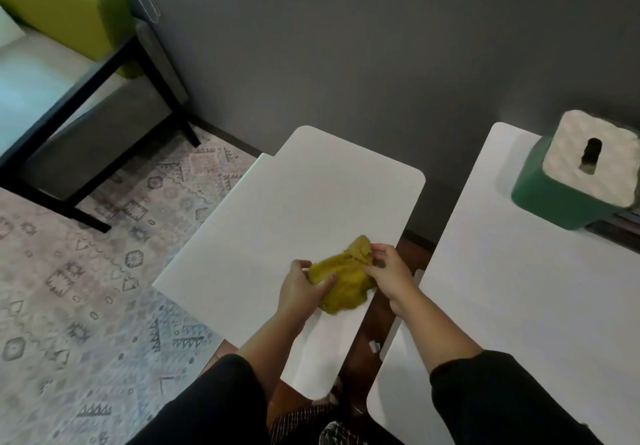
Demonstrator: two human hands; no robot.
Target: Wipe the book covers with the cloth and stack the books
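Mustard-yellow cloth [341, 280], one, gripped by both hands, left hand [301, 288] and right hand [389, 273], over a white worktop [277, 209]; one green tissue box [581, 170] stands right.

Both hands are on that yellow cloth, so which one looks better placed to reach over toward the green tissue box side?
Probably the right hand: it pinches the cloth on the side nearer the green tissue box; the left hand is farther.

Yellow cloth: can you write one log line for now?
yellow cloth bunched on white table | left hand grips it | right hand pinches it
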